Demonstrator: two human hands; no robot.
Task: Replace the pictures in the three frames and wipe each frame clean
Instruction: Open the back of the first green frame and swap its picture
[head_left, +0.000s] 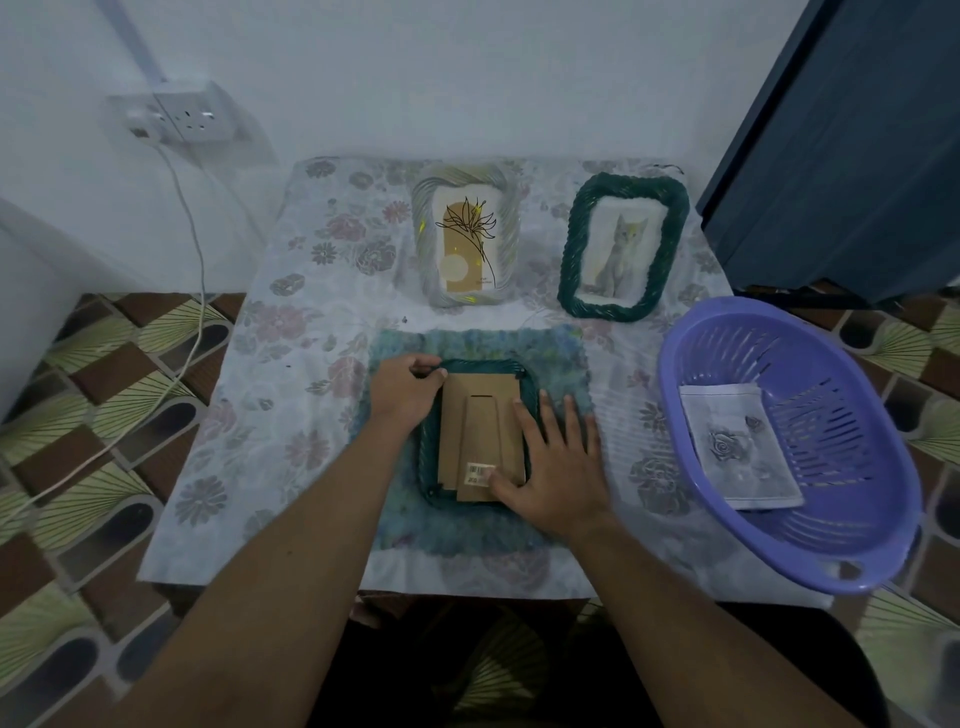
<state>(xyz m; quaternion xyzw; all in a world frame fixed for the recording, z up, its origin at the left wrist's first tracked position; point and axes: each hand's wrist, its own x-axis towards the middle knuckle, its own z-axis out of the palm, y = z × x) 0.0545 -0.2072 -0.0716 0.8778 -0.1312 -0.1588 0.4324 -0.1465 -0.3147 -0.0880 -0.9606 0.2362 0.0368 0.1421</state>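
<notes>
A dark green woven frame (524, 382) lies face down on a fuzzy blue-green cloth (566, 353), its brown cardboard back (480, 431) with a barcode sticker facing up. My left hand (402, 392) has its fingers curled at the frame's top left corner, pinching something small at the backing's edge. My right hand (553, 460) lies flat, fingers spread, pressing on the frame's right side and lower backing. Farther back stand a pale woven frame (465, 236) with a flower drawing and a second green frame (623, 249) showing a kitten picture.
A purple slotted basket (789, 447) at the right table edge holds a printed rose picture (737, 452). The table carries a floral cover (291, 332). A wall socket (192, 117) with a white cable sits left. A dark panel (852, 156) stands at the back right.
</notes>
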